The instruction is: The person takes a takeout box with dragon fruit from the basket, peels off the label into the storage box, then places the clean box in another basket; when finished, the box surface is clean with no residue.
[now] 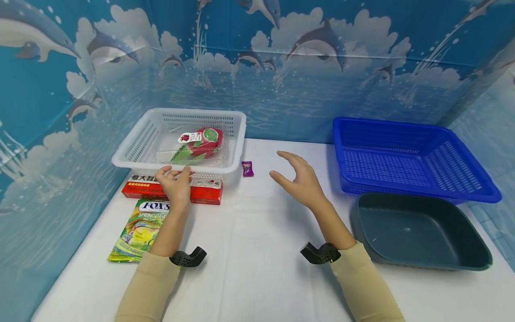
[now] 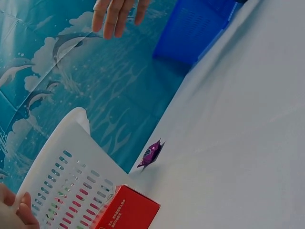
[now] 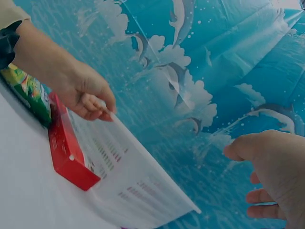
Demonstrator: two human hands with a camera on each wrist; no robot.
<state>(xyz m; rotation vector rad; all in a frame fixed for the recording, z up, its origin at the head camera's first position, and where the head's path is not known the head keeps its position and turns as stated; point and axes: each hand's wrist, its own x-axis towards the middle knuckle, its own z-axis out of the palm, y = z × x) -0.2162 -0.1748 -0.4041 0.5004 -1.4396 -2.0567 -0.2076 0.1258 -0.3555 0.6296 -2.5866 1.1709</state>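
My left hand [image 1: 177, 185] grips the front rim of a white plastic basket [image 1: 237, 147], thumb and fingers at the edge. In the right wrist view the left hand [image 3: 88, 98] pinches that rim too. Inside the basket lies a red dragon fruit [image 1: 209, 139] in a clear plastic pack with a white label. A red-and-white box [image 1: 205, 194] marked tomato sauce lies along the basket's front, partly behind my left hand. My right hand [image 1: 303, 181] hovers over the table with thumb and fingers spread, holding nothing. A small purple wrapped candy [image 1: 247, 169] lies right of the basket.
A green Fox's Spring Tea packet [image 1: 137, 232] lies partly under the view of my left forearm. At the right stand a blue plastic basket [image 1: 402, 183] and, nearer, a dark green bin [image 1: 422, 264]. A dolphin-print curtain [image 1: 257, 103] backs the white table [image 1: 257, 268].
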